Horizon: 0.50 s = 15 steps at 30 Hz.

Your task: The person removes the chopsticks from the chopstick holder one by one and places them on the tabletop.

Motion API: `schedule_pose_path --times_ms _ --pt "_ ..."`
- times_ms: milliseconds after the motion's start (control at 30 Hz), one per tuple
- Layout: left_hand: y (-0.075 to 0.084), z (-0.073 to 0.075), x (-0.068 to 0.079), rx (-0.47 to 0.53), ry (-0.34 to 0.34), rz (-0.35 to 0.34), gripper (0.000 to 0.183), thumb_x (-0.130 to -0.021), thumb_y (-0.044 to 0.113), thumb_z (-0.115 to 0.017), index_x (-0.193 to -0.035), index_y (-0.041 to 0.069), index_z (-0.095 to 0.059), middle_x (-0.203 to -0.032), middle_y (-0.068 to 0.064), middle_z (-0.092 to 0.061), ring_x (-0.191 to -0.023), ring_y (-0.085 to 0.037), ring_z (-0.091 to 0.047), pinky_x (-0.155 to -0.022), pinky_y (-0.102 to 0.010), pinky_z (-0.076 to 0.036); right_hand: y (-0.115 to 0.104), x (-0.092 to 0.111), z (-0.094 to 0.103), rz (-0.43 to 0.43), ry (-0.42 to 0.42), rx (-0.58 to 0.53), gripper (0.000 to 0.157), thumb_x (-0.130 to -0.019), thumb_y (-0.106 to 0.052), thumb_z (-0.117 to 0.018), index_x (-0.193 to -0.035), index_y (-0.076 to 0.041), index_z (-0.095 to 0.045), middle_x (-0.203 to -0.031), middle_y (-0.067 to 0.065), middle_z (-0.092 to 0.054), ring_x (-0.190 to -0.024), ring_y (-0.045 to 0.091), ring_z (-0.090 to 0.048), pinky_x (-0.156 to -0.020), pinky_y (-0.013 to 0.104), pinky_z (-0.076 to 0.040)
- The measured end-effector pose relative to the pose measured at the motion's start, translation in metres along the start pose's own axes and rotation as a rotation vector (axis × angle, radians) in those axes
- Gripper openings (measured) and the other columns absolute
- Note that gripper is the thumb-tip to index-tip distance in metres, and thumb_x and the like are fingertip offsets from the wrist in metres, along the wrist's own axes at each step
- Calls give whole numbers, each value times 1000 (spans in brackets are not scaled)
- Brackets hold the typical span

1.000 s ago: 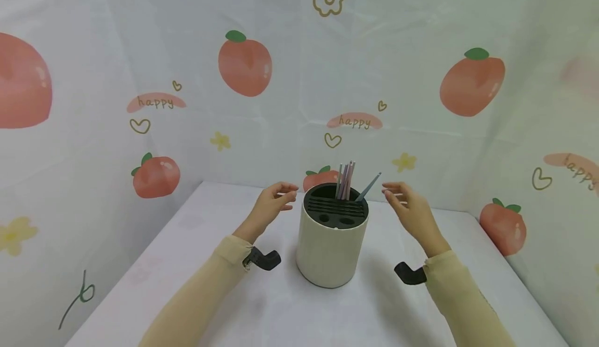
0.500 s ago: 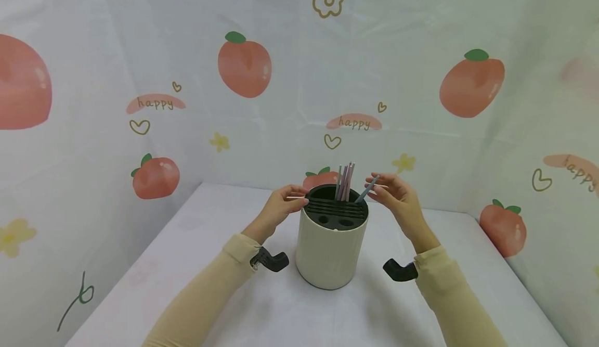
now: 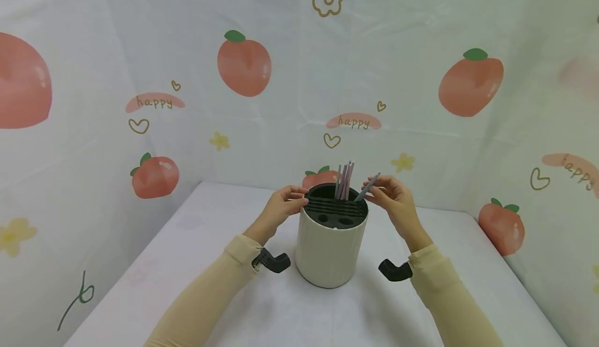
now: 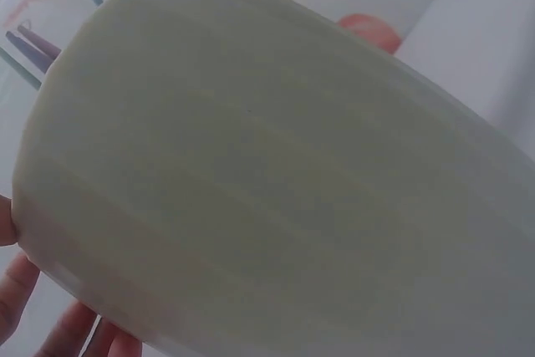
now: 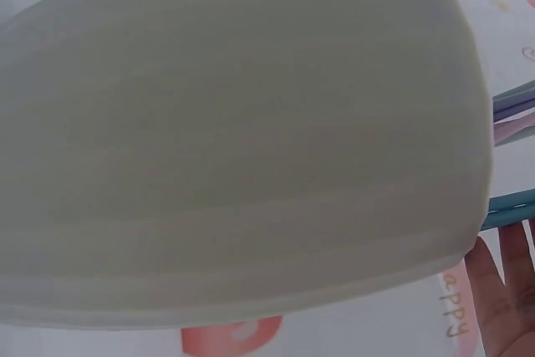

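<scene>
A white cylindrical holder (image 3: pixel 330 251) with a black slotted insert (image 3: pixel 338 209) stands upright on the table. My left hand (image 3: pixel 281 205) rests at its left rim; the left wrist view shows fingers (image 4: pixel 71 328) along the wall. At the right rim is my right hand (image 3: pixel 393 193), its thumb close to the edge and its fingertips behind a leaning blue stick (image 3: pixel 367 187). That stick shows uncovered in the head view. In the right wrist view, fingertips (image 5: pixel 517 261) lie close to teal sticks (image 5: pixel 512 206); contact is hard to tell. Several slim pastel sticks (image 3: pixel 344 181) rise from the back opening.
A white table (image 3: pixel 224 201) carries the holder near its middle. White cloth (image 3: pixel 290 50) printed with fruit and flowers hangs behind and on both sides. Black wrist cameras (image 3: pixel 276 262) project inward from both sleeves.
Both hands have moved inward from beside the holder to its rim. The right fingers have come up behind the blue stick. The holder stands in the same place.
</scene>
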<state>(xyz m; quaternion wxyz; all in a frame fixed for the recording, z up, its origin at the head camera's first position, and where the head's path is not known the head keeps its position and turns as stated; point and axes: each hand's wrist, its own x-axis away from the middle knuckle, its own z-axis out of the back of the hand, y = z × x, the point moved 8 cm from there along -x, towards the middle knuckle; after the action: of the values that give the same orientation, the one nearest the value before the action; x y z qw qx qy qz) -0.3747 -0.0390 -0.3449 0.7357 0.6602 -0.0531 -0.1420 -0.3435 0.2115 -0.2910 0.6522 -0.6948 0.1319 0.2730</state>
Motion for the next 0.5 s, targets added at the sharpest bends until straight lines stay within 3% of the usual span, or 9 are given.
schedule_pose_path --times_ms 400,500 --pt "-1 -1 3 13 31 21 35 -92 10 -64 -125 1 -58 -116 -13 -58 -100 -16 -61 -98 -42 -51 -3 -5 1 21 40 23 14 -93 5 -57 -104 -3 -61 -105 0 -68 -93 9 -69 -81 32 -58" --pt "11 -2 11 6 27 28 35 -92 8 -63 -125 -1 -57 -117 -16 -58 -100 -17 -61 -99 -43 -50 -10 -10 1 30 44 21 16 -93 6 -57 -102 -7 -62 -103 -2 -69 -93 9 -69 -80 29 -58"
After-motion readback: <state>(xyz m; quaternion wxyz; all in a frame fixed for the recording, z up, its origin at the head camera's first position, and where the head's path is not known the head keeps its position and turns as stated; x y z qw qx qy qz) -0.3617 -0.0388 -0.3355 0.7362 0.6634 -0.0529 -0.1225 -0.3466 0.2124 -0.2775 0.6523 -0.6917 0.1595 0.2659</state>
